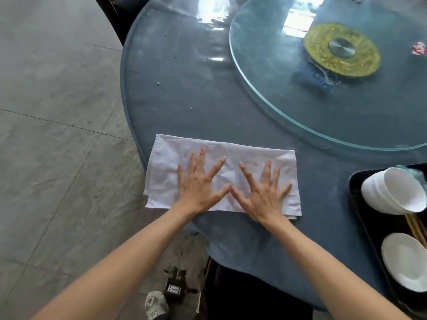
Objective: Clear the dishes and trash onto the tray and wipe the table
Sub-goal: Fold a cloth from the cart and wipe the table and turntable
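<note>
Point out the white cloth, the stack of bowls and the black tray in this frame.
white cloth (pixel 166 155): head view, bare upper left part beyond the hands.
stack of bowls (pixel 392 192): head view, inner wall of the tipped top bowl.
black tray (pixel 353 181): head view, its near left rim.

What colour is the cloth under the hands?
White, plain and creased; the cloth shows clearly in the head view.

cloth (pixel 231 158) on table (pixel 184 93), tray (pixel 360 204) at right

Round blue table (pixel 242 107): white cloth (pixel 166 162), glass turntable (pixel 277 93), black tray (pixel 360 204), crumbs (pixel 191 109).
</note>
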A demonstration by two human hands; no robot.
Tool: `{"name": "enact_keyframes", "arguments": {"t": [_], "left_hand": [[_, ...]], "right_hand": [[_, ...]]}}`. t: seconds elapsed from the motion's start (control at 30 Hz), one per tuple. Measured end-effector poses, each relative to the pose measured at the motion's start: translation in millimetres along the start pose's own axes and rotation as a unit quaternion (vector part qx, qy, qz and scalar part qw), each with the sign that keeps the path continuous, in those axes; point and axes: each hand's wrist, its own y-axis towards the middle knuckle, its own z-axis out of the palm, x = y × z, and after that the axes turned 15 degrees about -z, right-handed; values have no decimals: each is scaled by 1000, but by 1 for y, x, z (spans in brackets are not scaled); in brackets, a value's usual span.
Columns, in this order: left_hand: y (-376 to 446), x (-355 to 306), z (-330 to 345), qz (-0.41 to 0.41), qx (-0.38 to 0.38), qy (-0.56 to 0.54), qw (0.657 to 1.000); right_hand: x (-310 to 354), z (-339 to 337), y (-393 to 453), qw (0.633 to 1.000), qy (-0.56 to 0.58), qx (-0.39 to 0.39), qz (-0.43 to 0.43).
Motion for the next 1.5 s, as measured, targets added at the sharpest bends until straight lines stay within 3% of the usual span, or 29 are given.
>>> {"name": "enact_keyframes", "arguments": {"t": [0.17, 0.33, 0.63, 0.97, 1.5], "left_hand": [[3, 7, 30, -2, -101, 47, 994], [19, 10, 37, -19, -134, 36, 990], [58, 11, 22, -30, -133, 27, 990], [103, 25, 2, -128, -129, 36, 983], [295, 89, -74, -113, -113, 17, 987]], "right_hand": [[-5, 15, 1, 998, -53, -28, -15], [-4, 15, 16, 997, -64, -49, -19], [-3, 4, 62, 997, -60, -45, -24], [13, -4, 122, 996, -59, -35, -50], [78, -15, 319, 998, -52, -42, -23]]}}
